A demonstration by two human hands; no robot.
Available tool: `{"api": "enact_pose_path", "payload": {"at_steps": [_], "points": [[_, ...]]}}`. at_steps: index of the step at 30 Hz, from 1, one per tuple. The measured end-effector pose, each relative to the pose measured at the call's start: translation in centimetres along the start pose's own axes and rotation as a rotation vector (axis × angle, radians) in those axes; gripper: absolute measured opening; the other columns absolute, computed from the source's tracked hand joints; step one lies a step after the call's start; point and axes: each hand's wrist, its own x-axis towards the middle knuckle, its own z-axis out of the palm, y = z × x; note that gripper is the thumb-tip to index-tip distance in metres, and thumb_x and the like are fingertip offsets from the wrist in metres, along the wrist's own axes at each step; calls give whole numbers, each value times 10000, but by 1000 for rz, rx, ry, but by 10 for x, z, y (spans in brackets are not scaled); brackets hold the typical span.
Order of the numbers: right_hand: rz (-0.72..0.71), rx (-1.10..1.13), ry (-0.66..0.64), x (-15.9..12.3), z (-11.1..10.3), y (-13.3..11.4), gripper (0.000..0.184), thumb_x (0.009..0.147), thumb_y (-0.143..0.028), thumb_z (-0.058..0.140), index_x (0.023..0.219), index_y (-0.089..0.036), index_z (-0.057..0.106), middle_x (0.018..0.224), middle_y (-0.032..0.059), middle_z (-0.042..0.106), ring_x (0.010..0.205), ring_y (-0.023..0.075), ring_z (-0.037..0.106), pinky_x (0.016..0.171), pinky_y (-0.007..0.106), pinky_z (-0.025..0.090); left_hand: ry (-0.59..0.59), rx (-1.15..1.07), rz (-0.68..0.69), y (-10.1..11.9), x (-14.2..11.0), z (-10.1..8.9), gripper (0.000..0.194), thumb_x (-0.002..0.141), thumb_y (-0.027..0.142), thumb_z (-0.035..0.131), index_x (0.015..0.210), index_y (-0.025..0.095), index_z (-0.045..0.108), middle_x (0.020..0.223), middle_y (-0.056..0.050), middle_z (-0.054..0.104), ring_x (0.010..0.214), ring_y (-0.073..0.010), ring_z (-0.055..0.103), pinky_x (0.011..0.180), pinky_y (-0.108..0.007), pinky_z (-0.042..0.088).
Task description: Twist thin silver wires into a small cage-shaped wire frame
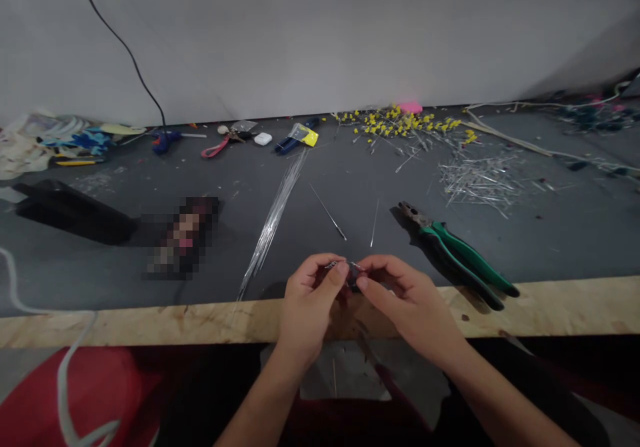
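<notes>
Near the table's front edge, my left hand [313, 294] and my right hand [400, 297] meet almost tip to tip. Thumb and fingers of both are pinched on a small piece of thin silvery wire [331, 265]. A small dark part shows between the fingertips; its shape is mostly hidden. Just beyond the hands lie two single wires: a twisted one [329, 212] and a thinner straight one [375, 224]. Green-handled pliers [465, 257] rest right of my right hand, jaws pointing away. A bundle of long straight wires [273, 224] lies to the left.
Behind are a heap of yellow-tipped wire pieces [395, 122] and a pile of bare wires [480, 182]. Blue-handled pliers [290, 142], keys with a red strap [217, 147] and a white case [263, 139] lie further left. A phone [185, 237], partly pixelated, leans near a black object [75, 214].
</notes>
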Motion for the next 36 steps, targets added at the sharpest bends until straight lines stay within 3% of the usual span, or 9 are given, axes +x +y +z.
{"api": "enact_pose_path", "payload": {"at_steps": [3, 5, 9, 15, 23, 26, 31, 36], "points": [[20, 25, 26, 0, 1, -1, 91, 820, -273, 575, 873, -224, 631, 803, -1, 644, 733, 131, 577, 608, 234, 459, -46, -59, -60, 1, 0, 1, 125, 791, 316, 646, 779, 193, 626, 672, 27, 634, 586, -78, 575, 512, -184, 452], [28, 44, 48, 0, 1, -1, 84, 826, -283, 574, 852, -230, 634, 775, -9, 635, 712, 126, 573, 583, 225, 448, -58, -3, -21, 2, -1, 0, 119, 797, 303, 640, 758, 192, 627, 673, 29, 631, 609, -74, 572, 544, -182, 460], [-68, 56, 70, -1, 0, 0, 65, 831, -260, 586, 823, -254, 651, 785, -22, 617, 729, 114, 567, 590, 213, 436, -50, 230, 187, 6, -3, -4, 48, 804, 250, 631, 820, 219, 663, 800, 18, 660, 744, -82, 585, 695, -194, 472], [-271, 62, 77, -4, 0, -1, 124, 820, -180, 605, 836, -290, 659, 815, -39, 588, 711, 89, 551, 592, 197, 429, -124, 465, 542, 14, -5, -9, 146, 821, 129, 579, 893, 232, 654, 871, -8, 648, 814, -121, 601, 741, -257, 489], [-367, 61, 67, -8, -3, -6, 167, 807, -136, 605, 851, -286, 662, 804, -29, 588, 737, 102, 564, 639, 219, 451, -214, 506, 770, 15, -8, -13, 234, 782, 73, 602, 946, 236, 642, 893, -40, 645, 839, -159, 603, 730, -312, 517], [-310, 120, 21, -10, -4, -9, 163, 816, -149, 598, 851, -293, 667, 817, -25, 583, 760, 106, 563, 647, 213, 449, -205, 524, 791, 16, -9, -12, 222, 781, 71, 599, 935, 226, 639, 861, -40, 638, 810, -159, 595, 703, -310, 515], [-33, 365, -153, -9, -8, -7, 104, 849, -266, 579, 817, -300, 671, 818, -19, 563, 728, 114, 523, 614, 209, 429, -202, 585, 753, 18, -8, -12, 227, 804, 66, 570, 931, 244, 631, 862, -33, 636, 813, -160, 593, 710, -312, 500], [114, 461, -232, -6, -12, -3, 43, 811, -306, 632, 788, -292, 666, 760, -26, 552, 692, 119, 486, 607, 214, 410, -271, 653, 764, 21, -5, -15, 250, 811, 61, 554, 952, 259, 611, 867, -30, 636, 833, -165, 585, 739, -327, 488]]}}
